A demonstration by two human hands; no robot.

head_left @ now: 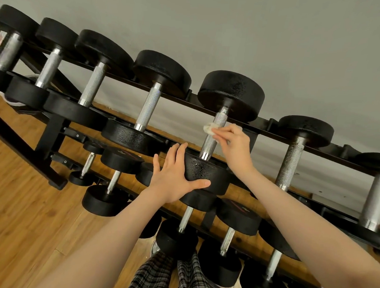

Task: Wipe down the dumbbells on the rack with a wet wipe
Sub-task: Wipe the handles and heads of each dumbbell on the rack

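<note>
A black dumbbell with a knurled silver handle lies on the top tier of the black rack, in the middle of the view. My right hand pinches a small crumpled white wet wipe against that handle, about midway along it. My left hand lies flat with fingers spread on the dumbbell's near head, thumb hooked under its front edge. Several more dumbbells sit along the same tier on both sides.
A lower tier holds several smaller black dumbbells below my arms. A grey wall rises behind the rack. Wooden flooring spreads to the left. Plaid trouser legs show at the bottom.
</note>
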